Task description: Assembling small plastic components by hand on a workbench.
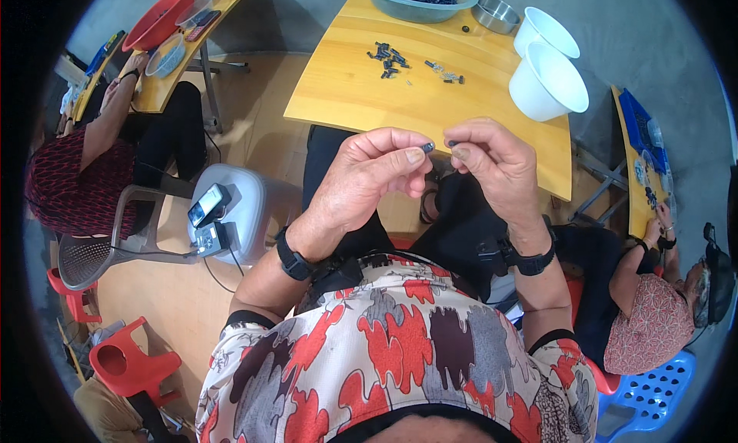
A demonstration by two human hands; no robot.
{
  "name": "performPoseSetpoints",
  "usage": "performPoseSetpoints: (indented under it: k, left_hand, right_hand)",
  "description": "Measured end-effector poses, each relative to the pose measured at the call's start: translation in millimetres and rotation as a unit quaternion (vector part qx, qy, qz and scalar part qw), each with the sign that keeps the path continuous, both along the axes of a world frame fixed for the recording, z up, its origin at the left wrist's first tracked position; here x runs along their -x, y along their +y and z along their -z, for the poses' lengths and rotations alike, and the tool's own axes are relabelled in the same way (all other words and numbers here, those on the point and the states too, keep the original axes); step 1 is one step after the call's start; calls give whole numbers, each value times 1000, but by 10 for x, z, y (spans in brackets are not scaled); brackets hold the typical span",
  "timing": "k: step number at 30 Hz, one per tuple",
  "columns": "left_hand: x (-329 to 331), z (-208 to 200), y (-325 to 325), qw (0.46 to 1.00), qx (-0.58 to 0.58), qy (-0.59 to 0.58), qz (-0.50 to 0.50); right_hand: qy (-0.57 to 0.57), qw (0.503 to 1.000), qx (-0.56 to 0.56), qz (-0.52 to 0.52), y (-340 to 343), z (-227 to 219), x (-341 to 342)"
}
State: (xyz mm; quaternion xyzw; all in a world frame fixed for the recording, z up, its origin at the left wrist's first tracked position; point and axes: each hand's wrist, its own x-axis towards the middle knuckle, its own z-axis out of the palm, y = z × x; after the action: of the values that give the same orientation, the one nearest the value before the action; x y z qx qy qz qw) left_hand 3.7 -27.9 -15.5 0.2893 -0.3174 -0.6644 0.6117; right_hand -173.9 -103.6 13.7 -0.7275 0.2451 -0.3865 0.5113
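A yellow wood-grained table [338,82] spans the upper centre; mid-frame, the left hand [384,162] pinches a small black cylindrical piece [427,147], its long axis seemingly towards the right hand [496,162], which pinches another small dark piece [452,144] (mostly covered), near but apart.

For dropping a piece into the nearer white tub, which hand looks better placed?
Probably the right hand: it is closer to that white tub and pinches a small dark piece. The left hand, pinching another dark piece, is farther left.
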Motion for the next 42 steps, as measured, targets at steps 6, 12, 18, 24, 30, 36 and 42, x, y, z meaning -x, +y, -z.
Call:
performPoseSetpoints:
  k: [6,12,18,24,30,36,42]
  left_hand:
    - [50,-104,91,1000,11,-27,-8]
    - [75,-119,188,998,27,-55,-10]
    - [78,-102,212,998,33,-58,-10]
    - [81,-95,198,997,39,-69,-11]
    - [85,-93,187,994,32,-101,-11]
    - [113,-45,197,992,18,-121,-32]
    - [118,-62,203,993,13,-108,-39]
  right_hand:
    - [-20,999,36,-15,88,-54,34]
    - [-39,998,-12,-38,211,-135,54]
    - [-48,998,-12,-41,237,-133,65]
    - [10,999,40,-14,206,-138,62]
    - [65,985,159,-17,128,-205,49]
    - [131,964,232,-27,150,-272,13]
    - [93,990,91,-55,152,-214,-2]
